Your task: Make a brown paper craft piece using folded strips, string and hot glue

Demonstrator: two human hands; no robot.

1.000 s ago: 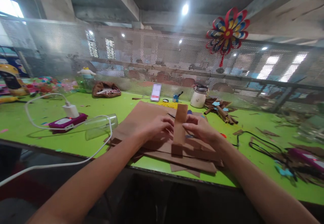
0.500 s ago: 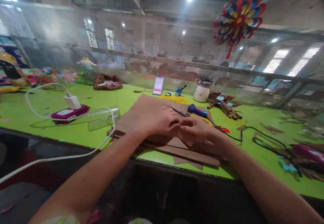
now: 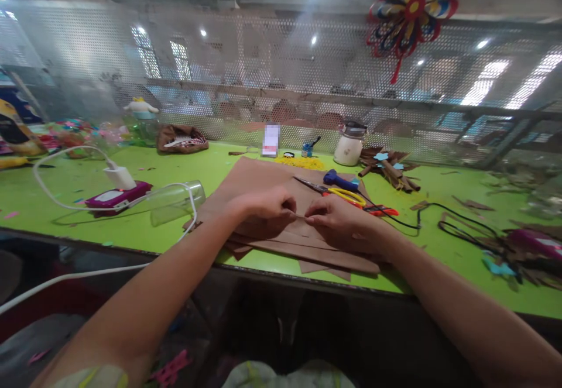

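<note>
My left hand [image 3: 273, 205] and my right hand [image 3: 333, 215] face each other low over stacked brown paper sheets [image 3: 250, 180]. Their fingertips pinch a thin brown strip [image 3: 300, 217] that spans the small gap between them. The strip is too small and blurred to tell its exact kind. Just beyond my right hand lie scissors [image 3: 346, 195] with yellow and orange handles, partly hidden by it. A blue-handled glue gun [image 3: 340, 181] rests behind them on the paper.
On the green table [image 3: 175, 165] stand a white jar [image 3: 350, 145], a phone [image 3: 271, 140] and a small blue bottle [image 3: 307, 150]. At left are a clear cup [image 3: 175, 202] and a purple power strip [image 3: 118, 196] with a white cable. Brown paper rolls [image 3: 390, 171] and black cord [image 3: 465, 244] lie right.
My hands have drawn apart, the left one moving leftward, so the strip now shows between the fingertips. More of the scissors is visible. The view has tilted down slightly.
</note>
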